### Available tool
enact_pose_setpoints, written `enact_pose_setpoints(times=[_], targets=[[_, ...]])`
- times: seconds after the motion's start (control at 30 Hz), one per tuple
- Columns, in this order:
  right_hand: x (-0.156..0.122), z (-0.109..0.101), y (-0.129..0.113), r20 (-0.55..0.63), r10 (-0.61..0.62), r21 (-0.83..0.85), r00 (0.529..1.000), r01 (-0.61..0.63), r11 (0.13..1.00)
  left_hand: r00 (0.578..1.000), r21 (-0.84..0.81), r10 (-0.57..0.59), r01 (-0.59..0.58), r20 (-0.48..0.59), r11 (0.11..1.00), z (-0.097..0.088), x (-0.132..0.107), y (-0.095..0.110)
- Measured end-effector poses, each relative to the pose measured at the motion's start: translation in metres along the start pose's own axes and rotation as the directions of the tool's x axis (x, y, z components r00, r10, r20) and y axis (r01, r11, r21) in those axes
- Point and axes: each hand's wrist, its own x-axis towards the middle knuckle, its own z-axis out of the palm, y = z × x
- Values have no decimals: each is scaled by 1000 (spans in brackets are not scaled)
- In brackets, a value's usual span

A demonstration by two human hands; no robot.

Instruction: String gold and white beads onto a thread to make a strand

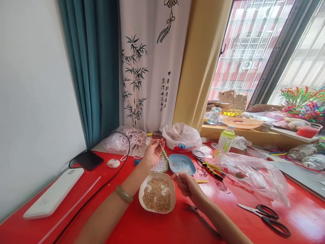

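A string of pearl-like beads (166,158) runs slanting between my two hands, above the dishes. My left hand (153,153), with a bangle on its wrist, pinches the upper end. Lower down and to the right, my right hand (187,184) has its fingers closed on the other end. Below them sits a white dish (141,200) of gold beads (156,196). Behind it is a green dish of white beads (160,165), partly hidden by my left hand. Beside that, a blue dish (193,164) has small beads scattered in it.
Pliers (212,169) and scissors (266,215) lie to the right; other pliers (194,208) are partly under my right arm. Plastic bags (181,135), a drink bottle (225,140) and bead strands (134,140) stand behind. A power bank (54,193), phone (89,160) and cable (101,187) occupy the left.
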Motion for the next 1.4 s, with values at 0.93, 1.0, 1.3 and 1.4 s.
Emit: enact_pose_setpoints(times=[0.93, 1.0, 1.3, 1.4], targets=[[-2, -15, -3, -139, -544, -787, 827, 241, 568, 940, 377, -303, 225, 160, 899, 10, -22, -10], [-4, -15, -14, -172, -558, -721, 812, 282, 633, 923, 444, -338, 228, 186, 866, 10, -26, -14], [13, -10, -65, -170, -504, -469, 847, 380, 798, 854, 605, -448, 215, 263, 766, 10, -33, -31], [20, -9, -70, -165, -533, -454, 830, 416, 788, 862, 605, -439, 213, 253, 767, 10, -32, -31]])
